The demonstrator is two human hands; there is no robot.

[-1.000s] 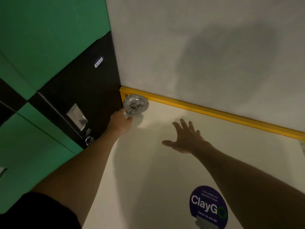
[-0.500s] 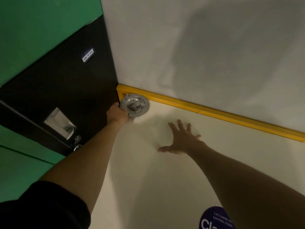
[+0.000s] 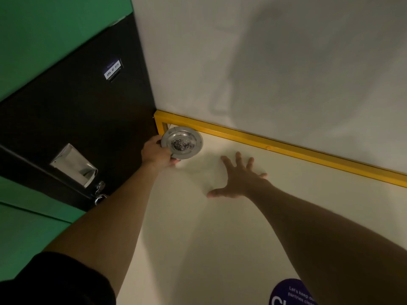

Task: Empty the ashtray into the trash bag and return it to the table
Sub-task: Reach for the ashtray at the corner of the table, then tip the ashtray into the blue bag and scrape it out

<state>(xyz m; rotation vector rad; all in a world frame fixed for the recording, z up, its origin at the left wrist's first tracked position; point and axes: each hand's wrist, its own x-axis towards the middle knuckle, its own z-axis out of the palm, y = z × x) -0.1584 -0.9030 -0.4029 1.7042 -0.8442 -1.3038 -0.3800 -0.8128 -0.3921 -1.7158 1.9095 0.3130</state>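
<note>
We look down at the far left corner of a pale desk point(image 3: 220, 227) that meets a white wall point(image 3: 275, 62). A yellow strip point(image 3: 286, 147) runs along the desk's back edge and turns down at the corner.

Left hand point(image 3: 155, 151): arm stretched to full reach toward the corner, grip closed on the near-left rim of the ashtray point(image 3: 181, 142). The thumb lies on top of the rim; the fingers are hidden below it. The ashtray is a shallow round metal dish holding a dark patch of ash point(image 3: 180, 143) in its centre. It sits level in the corner, just beside the yellow strip. We cannot tell whether its base touches the desk or hangs slightly above it; a soft shadow shows under its near edge.

Right hand point(image 3: 239, 179): grip wide, fingers spread, palm down, holding nothing. It sits to the right of the ashtray, near it but apart. Whether the palm presses on the desk or hovers over it is not clear.

Left of the desk stands a black panel point(image 3: 88, 106) with a small white label point(image 3: 112, 70), a shiny metal plate point(image 3: 73, 165) and a lock with keys point(image 3: 100, 192) below it. Green panels point(image 3: 44, 40) surround the black one. A round purple sticker point(image 3: 293, 292) with white lettering lies on the desk at the bottom edge of the view, partly hidden by the right forearm. A black sleeve point(image 3: 55, 280) covers the left upper arm.
</note>
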